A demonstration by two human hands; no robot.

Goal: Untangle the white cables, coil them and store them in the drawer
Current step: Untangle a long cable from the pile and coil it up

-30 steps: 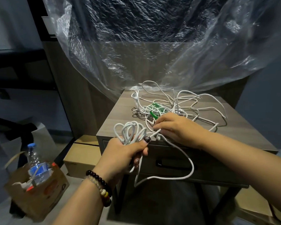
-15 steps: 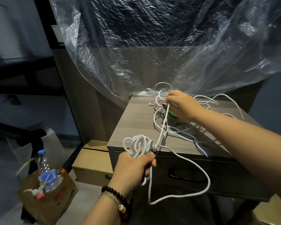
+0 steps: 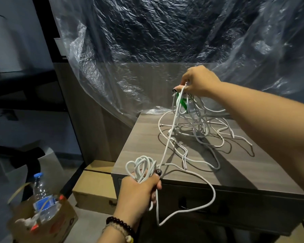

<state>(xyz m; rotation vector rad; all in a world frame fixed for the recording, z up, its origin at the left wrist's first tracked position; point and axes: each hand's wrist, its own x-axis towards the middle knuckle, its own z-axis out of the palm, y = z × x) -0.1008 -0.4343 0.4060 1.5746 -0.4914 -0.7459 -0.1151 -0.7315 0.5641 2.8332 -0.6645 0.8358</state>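
A grey wood-grain cabinet (image 3: 235, 165) is seen under crumpled clear plastic sheeting (image 3: 147, 50), its drawer (image 3: 235, 207) closed below the front edge. A tangle of white cables (image 3: 200, 130) is spread over the far half of the top. Several strands are pinched and lifted by the right hand (image 3: 198, 81). A small coil (image 3: 140, 167) is gripped by the left hand (image 3: 139, 192) at the front left corner. A water bottle (image 3: 42, 199) stands in a cardboard box (image 3: 60, 223) on the floor; its label cannot be read.
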